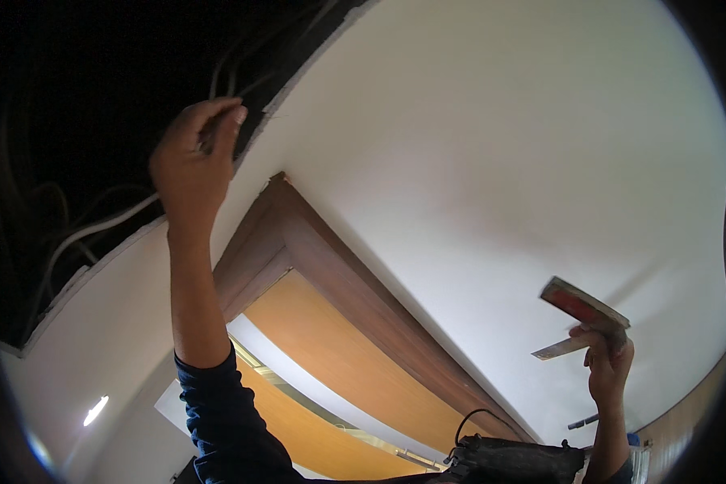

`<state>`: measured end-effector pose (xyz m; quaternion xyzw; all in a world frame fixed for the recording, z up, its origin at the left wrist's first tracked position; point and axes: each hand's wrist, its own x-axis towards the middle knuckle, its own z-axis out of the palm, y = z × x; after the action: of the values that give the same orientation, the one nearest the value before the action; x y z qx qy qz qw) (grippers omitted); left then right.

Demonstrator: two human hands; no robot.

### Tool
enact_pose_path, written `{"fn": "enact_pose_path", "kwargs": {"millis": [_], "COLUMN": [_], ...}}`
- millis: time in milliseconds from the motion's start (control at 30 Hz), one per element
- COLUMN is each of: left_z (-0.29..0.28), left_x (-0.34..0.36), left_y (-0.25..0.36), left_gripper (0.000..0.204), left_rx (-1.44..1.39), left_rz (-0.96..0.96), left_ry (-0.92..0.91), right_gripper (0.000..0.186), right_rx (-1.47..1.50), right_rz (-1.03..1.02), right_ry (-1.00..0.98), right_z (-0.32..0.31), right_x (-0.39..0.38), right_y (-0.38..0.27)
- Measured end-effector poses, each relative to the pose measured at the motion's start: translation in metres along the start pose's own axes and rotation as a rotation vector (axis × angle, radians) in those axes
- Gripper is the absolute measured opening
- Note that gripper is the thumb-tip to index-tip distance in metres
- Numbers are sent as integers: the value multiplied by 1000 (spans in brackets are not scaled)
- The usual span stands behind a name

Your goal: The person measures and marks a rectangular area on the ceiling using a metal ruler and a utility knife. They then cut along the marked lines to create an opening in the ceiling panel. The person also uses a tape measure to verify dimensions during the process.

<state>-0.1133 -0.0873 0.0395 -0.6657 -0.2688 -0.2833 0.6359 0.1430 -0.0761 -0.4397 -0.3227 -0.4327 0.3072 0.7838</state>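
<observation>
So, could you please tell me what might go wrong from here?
The left hand is raised by the ceiling opening's rough edge, which might scrape it or shed crumbs. A pale cable shows in the opening close to the wrist; the arm could snag it. The right hand holds two flat tools at once, so one might slip and drop.

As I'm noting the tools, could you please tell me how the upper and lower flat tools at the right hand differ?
The upper tool has a reddish area; the lower tool looks plain grey. The upper tool slopes down toward picture right, the lower tool slightly up. Both jut leftward from the right hand.
</observation>
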Motion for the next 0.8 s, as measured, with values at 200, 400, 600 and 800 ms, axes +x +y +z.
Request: {"fn": "enact_pose_path", "kwargs": {"millis": [200, 400, 600, 800], "left_z": [-69, -97, -102, -137], "left_x": [-7, -45, -68, -68], "left_y": [62, 114, 128, 66], "left_gripper": [40, 54, 29, 14], "left_rx": [-427, -562, -420, -158], "left_rz": [10, 122, 9, -273], "left_ry": [-444, -1025, -945, -393], "right_gripper": [5, 12, 23, 36], "right_rx": [-357, -315, -261, 16], "right_rz": [-495, -692, -695, -549], "right_ry": [-233, -414, -644, -295], "right_z": [63, 124, 162, 119], "right_x": [43, 54, 53, 40], "right_y": [-71, -135, -137, -56]}}
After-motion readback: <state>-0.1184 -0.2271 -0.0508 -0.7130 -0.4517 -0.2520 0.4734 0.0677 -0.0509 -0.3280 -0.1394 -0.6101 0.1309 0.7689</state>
